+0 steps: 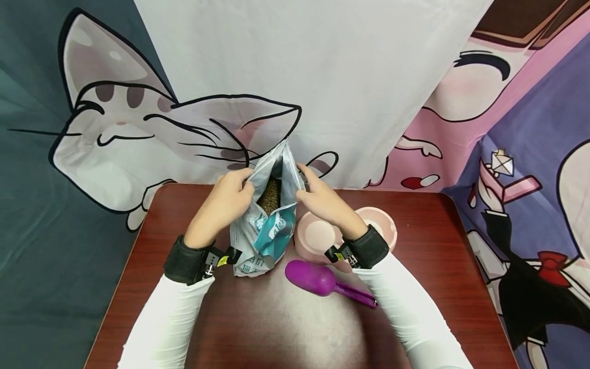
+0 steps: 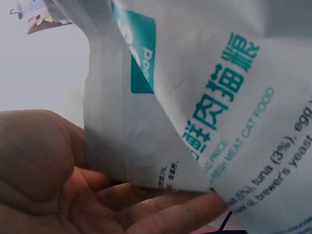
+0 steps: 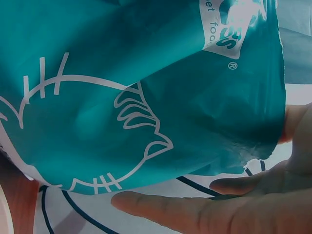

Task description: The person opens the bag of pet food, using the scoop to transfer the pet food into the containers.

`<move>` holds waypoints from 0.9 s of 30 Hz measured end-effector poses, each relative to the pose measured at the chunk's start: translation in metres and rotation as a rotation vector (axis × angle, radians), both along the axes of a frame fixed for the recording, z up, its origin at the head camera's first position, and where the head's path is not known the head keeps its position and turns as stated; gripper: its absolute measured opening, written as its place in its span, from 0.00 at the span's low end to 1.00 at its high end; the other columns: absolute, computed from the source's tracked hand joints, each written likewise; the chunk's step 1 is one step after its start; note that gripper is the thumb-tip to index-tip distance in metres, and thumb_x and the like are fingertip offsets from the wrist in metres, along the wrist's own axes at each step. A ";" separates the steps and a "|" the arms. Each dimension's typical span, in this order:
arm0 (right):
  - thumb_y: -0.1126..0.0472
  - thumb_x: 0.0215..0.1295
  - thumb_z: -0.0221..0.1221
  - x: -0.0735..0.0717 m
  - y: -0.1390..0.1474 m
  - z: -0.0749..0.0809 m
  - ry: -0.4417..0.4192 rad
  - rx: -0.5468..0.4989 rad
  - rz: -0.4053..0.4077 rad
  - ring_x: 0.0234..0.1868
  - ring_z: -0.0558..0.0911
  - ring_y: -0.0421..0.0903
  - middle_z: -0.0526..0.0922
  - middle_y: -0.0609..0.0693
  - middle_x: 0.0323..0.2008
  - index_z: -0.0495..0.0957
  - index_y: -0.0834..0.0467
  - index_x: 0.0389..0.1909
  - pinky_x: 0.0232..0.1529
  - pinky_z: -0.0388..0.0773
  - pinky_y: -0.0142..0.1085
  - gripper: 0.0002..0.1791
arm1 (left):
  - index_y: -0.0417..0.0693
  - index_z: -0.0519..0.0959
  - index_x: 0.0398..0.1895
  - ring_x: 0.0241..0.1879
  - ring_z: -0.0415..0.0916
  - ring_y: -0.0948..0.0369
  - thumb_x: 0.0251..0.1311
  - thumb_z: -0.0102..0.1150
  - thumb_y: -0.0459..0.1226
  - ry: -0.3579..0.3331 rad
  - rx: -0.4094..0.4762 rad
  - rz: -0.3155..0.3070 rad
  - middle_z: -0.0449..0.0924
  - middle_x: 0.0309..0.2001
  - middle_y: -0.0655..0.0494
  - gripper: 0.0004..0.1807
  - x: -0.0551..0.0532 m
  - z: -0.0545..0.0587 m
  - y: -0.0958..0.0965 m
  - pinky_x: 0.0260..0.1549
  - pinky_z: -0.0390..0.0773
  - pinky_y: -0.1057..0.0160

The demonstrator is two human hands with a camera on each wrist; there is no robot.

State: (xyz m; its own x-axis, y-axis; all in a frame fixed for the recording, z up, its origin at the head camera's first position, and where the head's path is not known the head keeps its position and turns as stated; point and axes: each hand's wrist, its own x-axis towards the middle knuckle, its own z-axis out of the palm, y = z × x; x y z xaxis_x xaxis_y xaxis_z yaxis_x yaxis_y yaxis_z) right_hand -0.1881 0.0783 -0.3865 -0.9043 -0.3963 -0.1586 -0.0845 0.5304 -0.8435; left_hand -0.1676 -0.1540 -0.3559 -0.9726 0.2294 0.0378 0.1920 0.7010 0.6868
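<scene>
A white-and-teal cat food bag stands on the table with its top spread open. Brown kibble shows inside. My left hand pinches the left side of the bag's mouth; in the left wrist view its fingers run along the bag's edge. On the opposite side, my right hand holds the mouth's right edge, thumb and fingers at the rim. Its lower fingers are stretched out beside the teal panel in the right wrist view. Each hand's grip is partly hidden by the bag.
Right of the bag sits a pink double bowl, partly covered by my right forearm. A purple scoop lies in front of it, its handle pointing right. The brown table meets a cartoon-printed cloth at its back edge.
</scene>
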 end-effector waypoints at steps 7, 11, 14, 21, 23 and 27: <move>0.45 0.75 0.50 0.007 -0.009 0.001 0.013 0.016 -0.020 0.69 0.76 0.53 0.69 0.60 0.74 0.45 0.54 0.84 0.69 0.73 0.49 0.43 | 0.43 0.75 0.37 0.27 0.69 0.55 0.74 0.51 0.39 -0.055 0.010 0.000 0.67 0.25 0.53 0.09 0.003 -0.002 0.004 0.31 0.70 0.58; 0.46 0.77 0.50 0.008 -0.016 0.000 0.033 -0.050 0.021 0.71 0.73 0.52 0.67 0.59 0.75 0.46 0.56 0.83 0.71 0.71 0.49 0.42 | 0.43 0.77 0.55 0.34 0.74 0.53 0.73 0.51 0.42 -0.101 0.003 0.001 0.76 0.34 0.48 0.15 0.007 -0.003 0.009 0.40 0.75 0.54; 0.49 0.78 0.50 0.010 -0.021 -0.001 0.034 -0.100 0.046 0.74 0.70 0.52 0.64 0.59 0.76 0.47 0.56 0.83 0.73 0.69 0.49 0.40 | 0.42 0.74 0.63 0.39 0.76 0.51 0.72 0.50 0.41 -0.106 -0.002 0.002 0.81 0.42 0.44 0.21 0.008 -0.004 0.013 0.43 0.78 0.51; 0.60 0.71 0.46 0.012 -0.026 -0.001 -0.005 -0.137 0.054 0.67 0.70 0.51 0.62 0.57 0.76 0.45 0.57 0.83 0.63 0.70 0.44 0.41 | 0.37 0.52 0.81 0.73 0.64 0.47 0.74 0.35 0.36 -0.181 0.055 -0.024 0.63 0.76 0.36 0.33 0.011 -0.007 0.018 0.71 0.66 0.43; 0.64 0.68 0.44 0.012 -0.026 -0.001 -0.038 -0.176 0.058 0.65 0.71 0.55 0.61 0.57 0.76 0.43 0.56 0.84 0.56 0.72 0.44 0.43 | 0.38 0.49 0.83 0.79 0.54 0.47 0.75 0.32 0.35 -0.194 0.071 -0.021 0.53 0.81 0.39 0.34 0.012 -0.007 0.017 0.76 0.59 0.42; 0.69 0.65 0.42 0.013 -0.024 -0.001 -0.083 -0.244 0.074 0.68 0.68 0.58 0.59 0.56 0.77 0.44 0.57 0.84 0.56 0.70 0.42 0.44 | 0.37 0.53 0.81 0.79 0.55 0.45 0.75 0.31 0.33 -0.173 0.075 -0.012 0.55 0.80 0.39 0.32 0.013 -0.006 0.015 0.77 0.58 0.43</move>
State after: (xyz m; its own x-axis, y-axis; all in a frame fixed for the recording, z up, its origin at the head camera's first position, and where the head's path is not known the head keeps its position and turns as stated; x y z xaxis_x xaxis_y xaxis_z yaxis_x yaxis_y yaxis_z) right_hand -0.1756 0.0542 -0.3877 -0.8595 -0.4963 -0.1225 -0.0409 0.3056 -0.9513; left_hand -0.1550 -0.1392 -0.3621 -0.9633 0.2437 -0.1127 0.0743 0.6453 0.7603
